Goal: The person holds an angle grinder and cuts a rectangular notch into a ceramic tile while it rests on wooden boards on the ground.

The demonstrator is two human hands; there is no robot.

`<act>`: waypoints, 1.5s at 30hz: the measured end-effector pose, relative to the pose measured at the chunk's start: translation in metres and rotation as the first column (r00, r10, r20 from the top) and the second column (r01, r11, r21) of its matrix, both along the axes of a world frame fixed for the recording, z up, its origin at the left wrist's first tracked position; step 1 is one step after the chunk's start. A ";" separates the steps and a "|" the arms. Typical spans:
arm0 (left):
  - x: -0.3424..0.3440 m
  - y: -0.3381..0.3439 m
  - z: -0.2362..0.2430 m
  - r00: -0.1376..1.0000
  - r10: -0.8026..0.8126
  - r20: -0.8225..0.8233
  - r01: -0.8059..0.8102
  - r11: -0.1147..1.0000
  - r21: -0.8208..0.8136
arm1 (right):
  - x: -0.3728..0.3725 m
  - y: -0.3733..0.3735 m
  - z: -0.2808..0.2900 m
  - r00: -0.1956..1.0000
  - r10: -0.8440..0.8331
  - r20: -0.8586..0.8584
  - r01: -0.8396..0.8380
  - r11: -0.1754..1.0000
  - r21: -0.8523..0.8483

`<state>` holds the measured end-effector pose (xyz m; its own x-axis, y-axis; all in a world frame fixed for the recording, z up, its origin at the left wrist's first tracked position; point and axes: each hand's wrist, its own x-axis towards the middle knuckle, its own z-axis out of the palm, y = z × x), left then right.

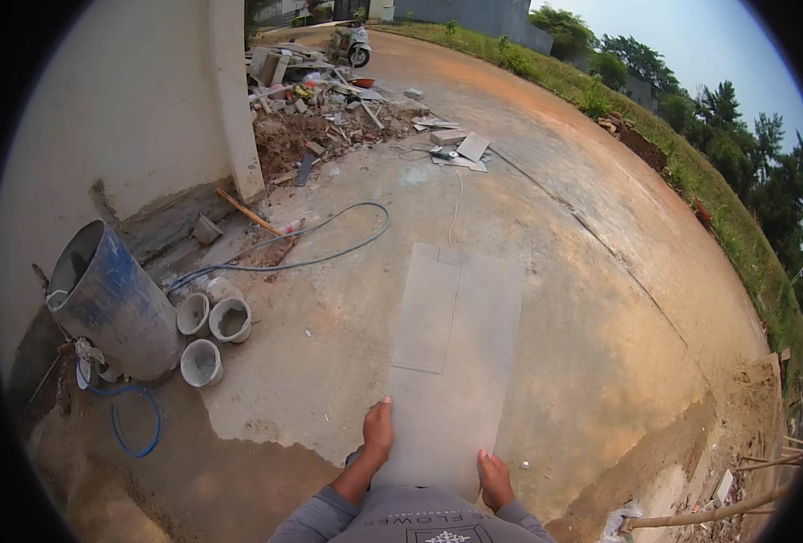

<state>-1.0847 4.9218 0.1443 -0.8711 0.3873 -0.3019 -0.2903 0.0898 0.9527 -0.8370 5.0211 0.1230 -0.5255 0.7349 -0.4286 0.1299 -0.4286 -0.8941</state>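
Note:
A long grey floor tile (474,353) stretches out in front of my body, its near end close against my shirt. Dark lines drawn on its far left part mark out a narrow rectangle. My left hand (378,433) is closed on the tile's left edge, thumb on top. On the opposite edge, nearer to me, my right hand (494,480) grips it the same way. The fingers of both hands are mostly hidden under the tile.
A blue drum (116,303) and several mortar-stained buckets (202,363) stand at left, beside a looping hose (320,222). Farther ahead, a power tool with a cord (444,154) lies by cut tile pieces (474,146). Behind it are a rubble heap (306,100) and a parked scooter (354,45).

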 end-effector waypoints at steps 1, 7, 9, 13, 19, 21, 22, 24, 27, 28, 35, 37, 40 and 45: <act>-0.023 0.024 -0.003 1.000 0.001 -0.027 -0.002 1.000 -0.024 | -0.024 0.020 -0.008 1.000 -0.019 -0.017 0.019 1.000 -0.008; -0.165 0.164 0.056 0.987 -0.155 0.030 0.156 0.988 -0.015 | -0.163 0.145 0.093 0.995 -0.085 0.043 0.087 0.995 -0.056; -0.205 0.199 0.058 0.984 -0.173 0.032 0.173 0.985 0.016 | -0.206 0.171 0.110 0.995 -0.099 0.001 0.099 0.992 -0.074; -0.292 0.274 0.036 0.983 -0.165 0.076 0.162 0.986 0.045 | -0.286 0.248 0.076 0.980 -0.057 0.188 0.059 0.998 -0.002; -0.439 0.420 0.020 0.975 -0.202 0.092 0.191 0.975 0.114 | -0.427 0.401 0.042 0.994 -0.097 0.049 0.098 0.995 -0.002; -0.487 0.459 0.027 0.978 -0.169 0.121 0.160 0.984 0.082 | -0.489 0.449 0.067 0.992 -0.117 0.039 0.118 0.993 -0.005; -0.508 0.479 0.045 0.980 -0.157 0.120 0.141 0.982 0.127 | -0.515 0.471 0.088 0.991 -0.130 0.012 0.129 0.990 0.051; -0.542 0.523 0.059 0.979 -0.145 0.144 0.124 0.982 0.143 | -0.550 0.518 0.074 0.992 -0.121 0.024 0.120 0.992 0.041; -0.596 0.581 0.064 0.980 -0.105 0.169 0.087 0.990 0.116 | -0.613 0.581 0.074 0.992 -0.114 0.049 0.116 0.993 -0.024; -0.616 0.600 0.059 0.978 -0.078 0.194 0.063 0.995 0.082 | -0.635 0.602 0.075 0.992 -0.115 0.060 0.118 0.991 -0.056; -0.775 0.772 0.016 0.995 -0.103 0.010 0.102 0.993 0.053 | -0.784 0.753 0.035 0.975 -0.220 0.043 0.223 0.972 -0.069; -0.825 0.825 0.014 0.990 -0.141 0.021 0.141 0.990 -0.003 | -0.830 0.804 0.027 0.970 -0.217 0.113 0.226 0.972 -0.069; -0.899 0.879 0.062 0.986 -0.169 0.006 0.169 0.981 -0.097 | -0.905 0.851 0.065 0.968 -0.218 0.126 0.228 0.970 -0.079; -1.005 0.983 0.031 0.963 -0.262 0.063 0.268 0.956 -0.121 | -0.997 0.939 0.052 0.958 -0.202 0.205 0.208 0.978 -0.007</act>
<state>-2.0896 5.9049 0.1751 -0.7266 0.5578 -0.4010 -0.2829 0.2890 0.9146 -1.8336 5.9605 0.1755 -0.2653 0.8039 -0.5323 0.2129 -0.4896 -0.8455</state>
